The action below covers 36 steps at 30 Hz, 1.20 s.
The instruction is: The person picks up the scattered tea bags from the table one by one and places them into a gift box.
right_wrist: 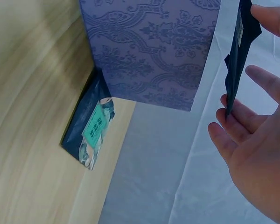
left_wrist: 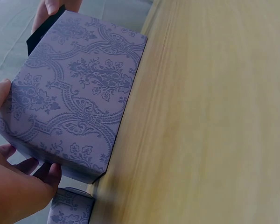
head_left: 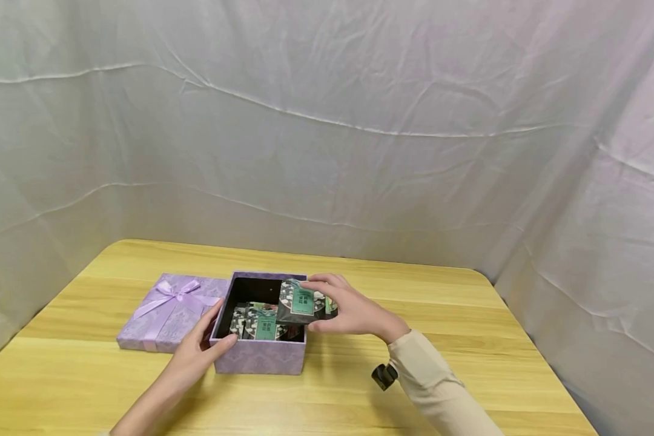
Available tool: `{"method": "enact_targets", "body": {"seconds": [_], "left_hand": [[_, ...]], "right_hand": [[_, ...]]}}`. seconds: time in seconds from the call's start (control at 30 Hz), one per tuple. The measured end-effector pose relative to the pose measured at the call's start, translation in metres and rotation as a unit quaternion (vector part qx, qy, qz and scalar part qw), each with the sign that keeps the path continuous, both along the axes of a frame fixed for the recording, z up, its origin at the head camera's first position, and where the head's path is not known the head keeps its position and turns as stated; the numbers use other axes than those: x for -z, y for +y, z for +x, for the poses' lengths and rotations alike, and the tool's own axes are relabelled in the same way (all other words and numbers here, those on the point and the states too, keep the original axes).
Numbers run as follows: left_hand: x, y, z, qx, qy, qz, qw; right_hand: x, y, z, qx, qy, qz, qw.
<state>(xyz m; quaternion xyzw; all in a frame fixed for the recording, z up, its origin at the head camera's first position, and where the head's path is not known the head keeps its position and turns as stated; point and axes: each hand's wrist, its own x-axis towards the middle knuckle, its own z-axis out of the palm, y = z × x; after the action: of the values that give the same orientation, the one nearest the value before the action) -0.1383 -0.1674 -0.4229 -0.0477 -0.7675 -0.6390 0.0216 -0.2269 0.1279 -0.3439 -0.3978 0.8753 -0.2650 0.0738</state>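
Note:
A purple patterned gift box (head_left: pixel 261 357) stands on the table with its dark inside facing up. My left hand (head_left: pixel 196 350) grips its near left corner, thumb at the front rim and fingers along the left side. Inside lie several dark flowered packets (head_left: pixel 264 324) with green labels. Over the box's right part, my right hand (head_left: pixel 354 310) pinches a similar packet (head_left: pixel 301 303) between thumb and fingers; in the right wrist view that packet (right_wrist: pixel 238 51) appears edge-on. Another green-labelled packet (right_wrist: pixel 91 126) lies on the table against the box's right side.
The purple lid (head_left: pixel 158 309), tied with a lilac ribbon bow (head_left: pixel 178 293), lies left of the box. Under everything is a yellow wood-grain table (head_left: pixel 441 315). A pale cloth (head_left: pixel 327 151) hangs behind and beside the table.

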Motion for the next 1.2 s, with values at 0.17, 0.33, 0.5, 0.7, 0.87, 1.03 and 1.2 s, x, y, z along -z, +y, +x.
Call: {"method": "enact_targets", "body": {"seconds": [0.17, 0.33, 0.5, 0.7, 0.87, 1.03, 1.2], "left_hand": [[0.0, 0.0, 0.001, -0.002, -0.007, -0.004, 1.0], [0.0, 0.0, 0.0, -0.004, -0.003, -0.002, 1.0], [0.001, 0.0, -0.001, -0.002, 0.0, 0.004, 1.0], [0.001, 0.001, -0.001, -0.002, 0.005, 0.012, 0.9999], [0.001, 0.001, -0.001, 0.002, 0.004, 0.015, 0.9999], [0.002, 0.0, -0.001, 0.005, 0.001, 0.016, 0.9999], [0.002, 0.0, -0.001, 0.005, -0.003, 0.019, 0.9998]], "right_hand": [[-0.004, -0.009, -0.003, -0.002, 0.001, 0.012, 0.9999], [-0.01, -0.019, -0.008, -0.015, 0.001, 0.028, 0.9995], [-0.017, -0.031, -0.015, -0.027, 0.003, 0.055, 0.9981], [-0.02, -0.049, -0.021, -0.03, 0.001, 0.077, 0.9965], [-0.015, -0.06, -0.023, -0.038, -0.008, 0.084, 0.9957], [-0.01, -0.067, -0.023, -0.04, -0.017, 0.083, 0.9956], [-0.007, -0.071, -0.023, -0.042, -0.019, 0.086, 0.9952]]}}
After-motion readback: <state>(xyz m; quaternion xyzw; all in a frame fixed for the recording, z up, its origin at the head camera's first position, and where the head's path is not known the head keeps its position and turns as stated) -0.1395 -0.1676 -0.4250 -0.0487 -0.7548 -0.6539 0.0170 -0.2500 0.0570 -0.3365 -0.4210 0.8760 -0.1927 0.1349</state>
